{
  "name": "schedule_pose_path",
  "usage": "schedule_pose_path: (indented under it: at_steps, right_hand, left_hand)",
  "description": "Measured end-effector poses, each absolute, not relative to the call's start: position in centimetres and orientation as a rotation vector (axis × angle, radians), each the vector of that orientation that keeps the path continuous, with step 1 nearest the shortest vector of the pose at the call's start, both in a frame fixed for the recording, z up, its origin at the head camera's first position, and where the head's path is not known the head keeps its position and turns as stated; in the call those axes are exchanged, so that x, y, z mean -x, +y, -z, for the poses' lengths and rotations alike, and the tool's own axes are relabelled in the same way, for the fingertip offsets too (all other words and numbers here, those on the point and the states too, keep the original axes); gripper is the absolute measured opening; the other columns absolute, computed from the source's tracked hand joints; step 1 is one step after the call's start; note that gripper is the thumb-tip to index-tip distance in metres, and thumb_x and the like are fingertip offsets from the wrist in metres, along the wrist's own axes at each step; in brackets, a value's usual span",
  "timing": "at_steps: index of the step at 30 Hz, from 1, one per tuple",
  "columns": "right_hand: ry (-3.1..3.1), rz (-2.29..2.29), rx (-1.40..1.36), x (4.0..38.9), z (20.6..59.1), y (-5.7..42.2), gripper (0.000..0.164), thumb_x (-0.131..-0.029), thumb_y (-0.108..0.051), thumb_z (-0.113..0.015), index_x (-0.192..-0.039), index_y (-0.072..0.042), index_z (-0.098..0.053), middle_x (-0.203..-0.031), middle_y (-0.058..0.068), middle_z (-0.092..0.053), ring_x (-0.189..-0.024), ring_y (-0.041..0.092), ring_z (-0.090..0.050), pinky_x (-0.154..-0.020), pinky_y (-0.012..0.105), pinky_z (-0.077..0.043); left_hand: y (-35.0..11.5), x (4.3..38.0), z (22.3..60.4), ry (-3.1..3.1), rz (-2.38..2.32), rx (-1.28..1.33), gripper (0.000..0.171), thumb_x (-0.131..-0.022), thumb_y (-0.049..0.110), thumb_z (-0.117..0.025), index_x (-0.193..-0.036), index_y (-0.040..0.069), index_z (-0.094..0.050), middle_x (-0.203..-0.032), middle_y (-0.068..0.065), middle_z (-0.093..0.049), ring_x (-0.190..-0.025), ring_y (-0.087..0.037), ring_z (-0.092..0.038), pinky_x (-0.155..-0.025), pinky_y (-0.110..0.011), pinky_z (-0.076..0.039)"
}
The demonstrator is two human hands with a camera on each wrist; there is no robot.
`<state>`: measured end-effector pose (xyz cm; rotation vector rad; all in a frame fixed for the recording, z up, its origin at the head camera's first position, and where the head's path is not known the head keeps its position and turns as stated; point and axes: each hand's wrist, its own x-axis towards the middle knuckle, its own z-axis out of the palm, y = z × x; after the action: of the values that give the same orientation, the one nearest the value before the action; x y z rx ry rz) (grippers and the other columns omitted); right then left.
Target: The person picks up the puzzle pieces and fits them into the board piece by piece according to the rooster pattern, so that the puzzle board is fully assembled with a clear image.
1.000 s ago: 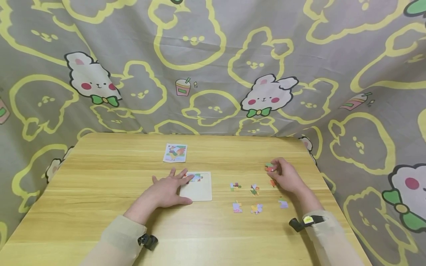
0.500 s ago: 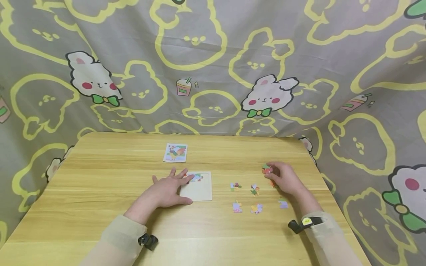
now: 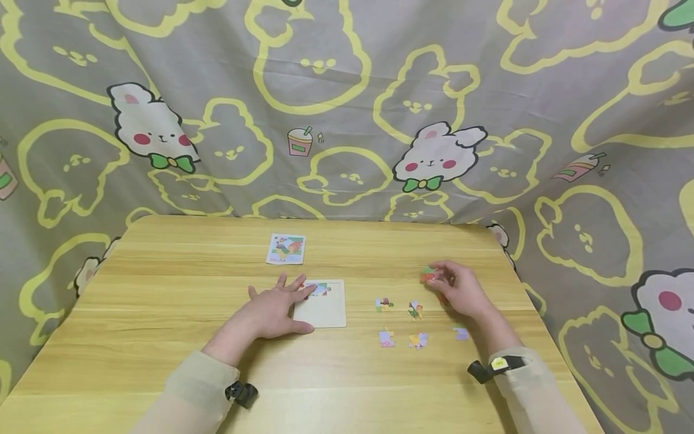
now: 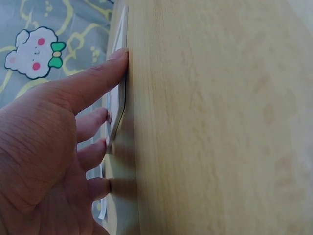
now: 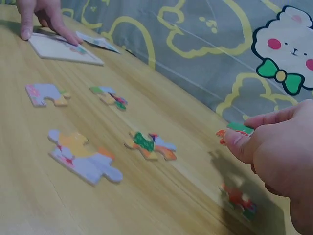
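With fingers spread, my left hand [image 3: 273, 310] rests on the left side of a pale puzzle tray [image 3: 328, 314]. Its thumb touches the tray's near edge in the left wrist view. Joined puzzle pieces [image 3: 322, 289] lie at the tray's top, partly hidden by a finger. My right hand [image 3: 462, 290] pinches a green and red puzzle piece [image 5: 239, 128] between thumb and fingers, above the table. Below that hand, in the right wrist view, lies an orange-red and green puzzle piece [image 5: 238, 199], mostly hidden in the head view.
Several loose puzzle pieces lie between the tray and my right hand, among them a lilac one [image 3: 387, 337] and a yellow-lilac one [image 3: 418, 340]. Another lilac piece [image 3: 461, 333] lies nearer the right wrist. A square picture card [image 3: 285, 249] lies behind the tray. A patterned curtain [image 3: 347, 120] borders the table.
My right hand has shifted slightly left with the pinched puzzle piece, which now looks turned. The left hand has stayed on the tray.
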<state>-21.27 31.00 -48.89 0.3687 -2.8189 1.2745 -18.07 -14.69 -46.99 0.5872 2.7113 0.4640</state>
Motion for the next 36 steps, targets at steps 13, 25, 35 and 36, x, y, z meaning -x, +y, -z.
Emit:
schedule_pose_path:
  at_steps: [13,25,35,36]
  right_hand:
    - [-2.757,-1.365,-0.528,21.1,47.8,27.6,0.038,-0.096,0.0,-0.075,-0.133,-0.001,-0.066,-0.102,0.005,-0.069,-0.086,0.024,-0.062,-0.072,0.027,-0.054]
    - [-2.739,-1.487,-0.604,20.5,47.9,25.3,0.036,-0.097,0.002,-0.073,-0.132,-0.004,-0.066,-0.102,0.004,-0.068,-0.082,0.024,-0.061,-0.067,0.027,-0.055]
    - [-2.75,-1.548,-0.656,20.4,47.9,23.1,0.035,-0.099,-0.001,-0.072,-0.134,-0.003,-0.066,-0.102,0.003,-0.068,-0.083,0.022,-0.061,-0.069,0.026,-0.053]
    - [-2.749,-1.555,-0.662,20.4,47.9,22.9,0.035,-0.1,-0.001,-0.071,-0.134,-0.003,-0.066,-0.102,0.003,-0.068,-0.084,0.022,-0.061,-0.07,0.027,-0.053]
  left_hand:
    - [-14.9,18.0,46.9,2.712,-0.469,-0.581,0.094,-0.084,0.069,-0.077,-0.164,0.031,-0.044,-0.173,0.0,-0.027,-0.158,-0.044,-0.014,-0.095,-0.097,-0.006]
    - [-14.7,17.9,46.8,2.705,-0.484,-0.581,0.094,-0.084,0.069,-0.078,-0.164,0.031,-0.044,-0.173,0.001,-0.027,-0.158,-0.044,-0.014,-0.095,-0.096,-0.005]
    - [-14.6,17.9,46.6,2.706,-0.484,-0.579,0.094,-0.084,0.068,-0.078,-0.163,0.03,-0.045,-0.173,0.0,-0.027,-0.158,-0.044,-0.013,-0.095,-0.096,-0.006]
    - [-14.6,17.9,46.6,2.708,-0.484,-0.579,0.094,-0.084,0.068,-0.079,-0.163,0.03,-0.045,-0.173,0.0,-0.027,-0.158,-0.044,-0.013,-0.095,-0.096,-0.006]
